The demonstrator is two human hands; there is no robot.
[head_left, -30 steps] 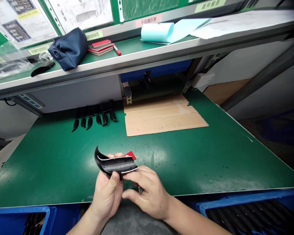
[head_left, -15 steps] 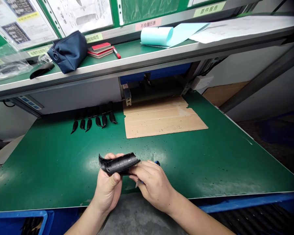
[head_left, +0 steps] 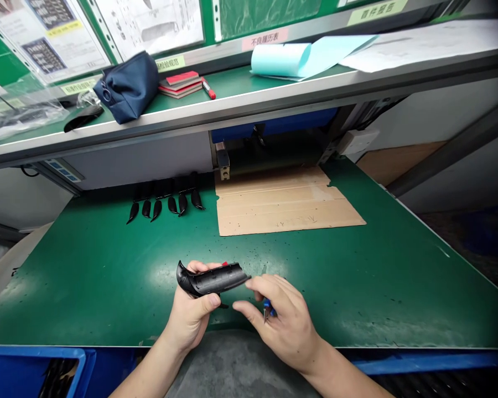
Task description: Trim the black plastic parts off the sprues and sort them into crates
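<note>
My left hand [head_left: 191, 318] is closed around a black curved plastic shell [head_left: 216, 279], its hollow side up and its hooked end to the left. A small red bit [head_left: 224, 263] shows behind the shell's far edge; I cannot tell what it is. My right hand [head_left: 284, 315] is at the shell's right end, index fingertip at or very near its tip, thumb held apart below. Tucked in the right hand's curled fingers is a small blue-handled tool [head_left: 268, 305] with a thin metal end; most of it is hidden by the hand.
Several black plastic parts [head_left: 166, 202] lie in a row at the back left of the green table [head_left: 108, 276]. A cardboard sheet [head_left: 286, 204] lies at the back middle. Above, a shelf holds a navy pouch [head_left: 128, 85]. Blue bins [head_left: 81, 365] stand below the front edge.
My right thumb and index finger have opened away from the shell's right end, and the hand has drawn slightly right. The red bit now shows. The whole view has shifted a little.
</note>
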